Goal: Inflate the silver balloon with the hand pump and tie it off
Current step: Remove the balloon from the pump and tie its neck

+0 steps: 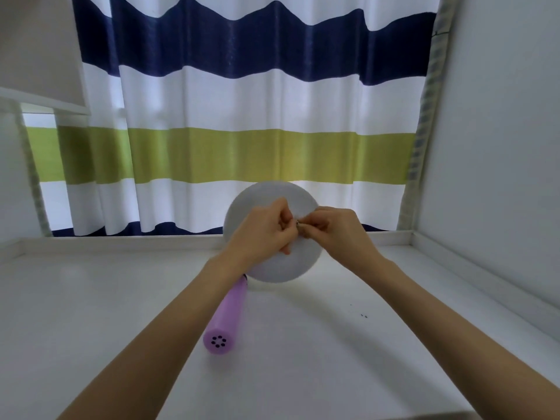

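Striped curtain (pixel 242 116) backlit — white table (pixel 303 374), grey wall (pixel 500 147) right.

Left hand (pixel 266 228) and right hand (pixel 333 228) pinching inflated silver balloon (pixel 281 265) neck, purple pump (pixel 225 319) on white table (pixel 303 344)

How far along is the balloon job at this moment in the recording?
Inflating looks done: the balloon is round and full, and the purple pump lies set down on the white table, untouched. In hand is the tying: the left hand and right hand both pinch the balloon's neck between them. Left: finishing the knot, which cannot be seen as complete, then letting go.
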